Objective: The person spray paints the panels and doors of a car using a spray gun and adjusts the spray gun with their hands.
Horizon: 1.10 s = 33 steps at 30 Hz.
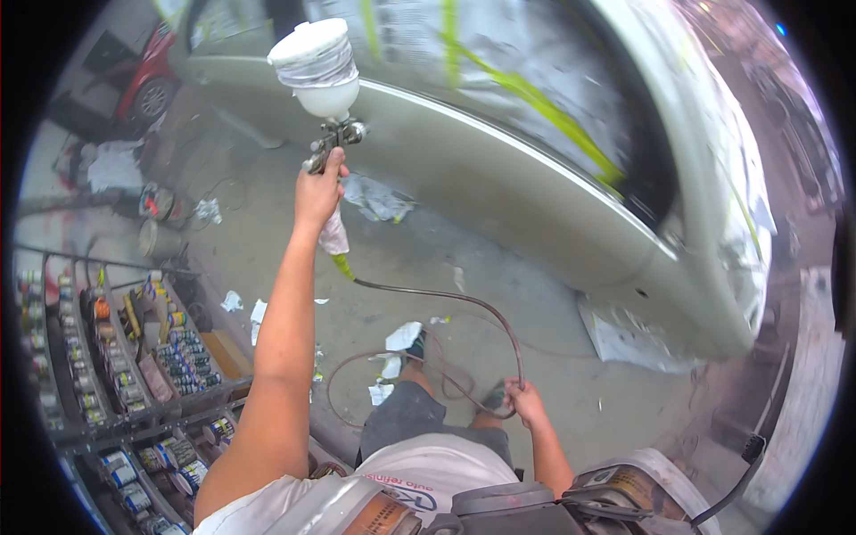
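Note:
My left hand (319, 192) is closed round the handle of a spray gun (332, 138), held up at arm's length beside a car. On top of the gun sits a white paint cup (323, 85) wrapped with tape, its lid on. Cloth and yellow-green tape cover the gun's lower end, where a thin dark air hose (446, 292) begins. The hose curves down to my right hand (524, 401), which grips it low by my right leg. Close to the gun is the car's pale grey-green side panel (499, 192); its windows are masked with plastic sheeting (401, 36) and yellow-green tape (544, 98).
At the left, racks (160, 406) hold several rows of small cans. Hose loops and paper scraps (404, 336) lie on the floor round my feet. Masking sheet (629, 339) hangs under the car's near end. A red car (147, 76) stands far left, a bucket (160, 239) nearer.

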### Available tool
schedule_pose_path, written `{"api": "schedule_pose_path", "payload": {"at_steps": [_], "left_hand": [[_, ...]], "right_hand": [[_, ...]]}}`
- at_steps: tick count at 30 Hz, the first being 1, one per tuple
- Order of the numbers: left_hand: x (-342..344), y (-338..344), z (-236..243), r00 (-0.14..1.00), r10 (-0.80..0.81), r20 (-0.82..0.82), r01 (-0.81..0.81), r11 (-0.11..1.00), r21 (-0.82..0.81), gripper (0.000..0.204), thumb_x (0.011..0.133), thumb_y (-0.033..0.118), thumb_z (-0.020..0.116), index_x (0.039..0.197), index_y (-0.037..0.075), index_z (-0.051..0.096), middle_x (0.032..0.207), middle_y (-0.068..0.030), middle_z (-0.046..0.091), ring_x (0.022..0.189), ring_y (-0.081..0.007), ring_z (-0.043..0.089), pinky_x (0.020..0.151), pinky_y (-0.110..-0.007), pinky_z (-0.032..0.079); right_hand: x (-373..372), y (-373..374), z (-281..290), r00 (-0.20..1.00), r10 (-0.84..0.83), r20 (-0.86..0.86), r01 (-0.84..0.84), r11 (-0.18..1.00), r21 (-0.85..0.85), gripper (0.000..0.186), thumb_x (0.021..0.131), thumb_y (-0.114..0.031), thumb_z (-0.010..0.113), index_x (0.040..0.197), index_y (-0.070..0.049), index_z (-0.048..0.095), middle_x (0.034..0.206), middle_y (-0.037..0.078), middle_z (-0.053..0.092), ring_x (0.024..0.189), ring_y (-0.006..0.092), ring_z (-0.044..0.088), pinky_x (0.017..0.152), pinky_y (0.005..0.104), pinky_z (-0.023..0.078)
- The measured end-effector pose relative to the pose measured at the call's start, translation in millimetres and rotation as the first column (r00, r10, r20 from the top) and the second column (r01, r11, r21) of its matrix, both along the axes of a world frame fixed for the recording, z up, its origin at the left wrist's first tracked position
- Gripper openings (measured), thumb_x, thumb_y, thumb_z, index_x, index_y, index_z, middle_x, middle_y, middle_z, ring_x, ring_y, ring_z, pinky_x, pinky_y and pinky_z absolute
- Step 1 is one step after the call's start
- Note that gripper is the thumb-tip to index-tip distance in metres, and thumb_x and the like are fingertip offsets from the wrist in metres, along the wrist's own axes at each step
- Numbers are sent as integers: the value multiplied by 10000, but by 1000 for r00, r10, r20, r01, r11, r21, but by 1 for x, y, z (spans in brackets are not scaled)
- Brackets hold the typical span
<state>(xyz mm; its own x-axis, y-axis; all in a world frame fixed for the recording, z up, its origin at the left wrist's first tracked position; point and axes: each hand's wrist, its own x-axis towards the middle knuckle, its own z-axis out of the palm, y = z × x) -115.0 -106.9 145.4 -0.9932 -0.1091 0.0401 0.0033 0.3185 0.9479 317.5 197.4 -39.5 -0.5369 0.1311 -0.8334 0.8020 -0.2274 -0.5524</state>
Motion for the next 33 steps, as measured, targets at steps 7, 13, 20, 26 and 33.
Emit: {"api": "schedule_pose_path", "payload": {"at_steps": [7, 13, 20, 26, 33], "left_hand": [[161, 172, 8, 981, -141, 135, 156, 982, -107, 378, 953, 424, 572, 911, 58, 658, 712, 18, 594, 532, -52, 494, 470, -230, 373], [256, 311, -3, 916, -370, 154, 359, 929, 95, 348, 942, 410, 596, 1014, 73, 642, 740, 21, 611, 544, -46, 500, 489, -231, 398], [260, 393, 4, 660, -746, 88, 688, 648, 327, 373, 932, 416, 607, 955, 45, 641, 761, 3, 643, 538, -61, 513, 503, -254, 425], [162, 308, 14, 814, -564, 138, 550, 825, 129, 416, 926, 459, 593, 907, 50, 669, 688, 0, 614, 533, -56, 527, 490, -250, 428], [21, 119, 42, 969, -248, 21, 249, 965, -84, 437, 902, 464, 620, 857, 33, 671, 664, -35, 649, 509, -117, 577, 499, -300, 464]], "right_hand": [[132, 91, -7, 973, -231, 16, 230, 972, 50, 215, 937, -144, 530, 1105, -13, 561, 683, 47, 578, 532, 121, 515, 518, 265, 432], [230, 134, -3, 833, -545, 96, 548, 836, -6, 190, 949, -130, 514, 1117, -42, 532, 670, 57, 559, 511, 144, 497, 575, 334, 480], [240, 133, 0, 736, -673, 67, 676, 734, -64, 207, 951, -131, 512, 1133, -37, 538, 631, 46, 543, 495, 143, 485, 591, 354, 500], [179, 112, 12, 841, -540, 20, 541, 840, -40, 216, 949, -145, 520, 1134, -37, 543, 636, 42, 546, 488, 131, 476, 577, 336, 495], [58, 52, 34, 995, -100, 0, 100, 994, 37, 282, 938, -148, 536, 1189, -20, 529, 669, 55, 579, 522, 129, 523, 520, 271, 445]]}}
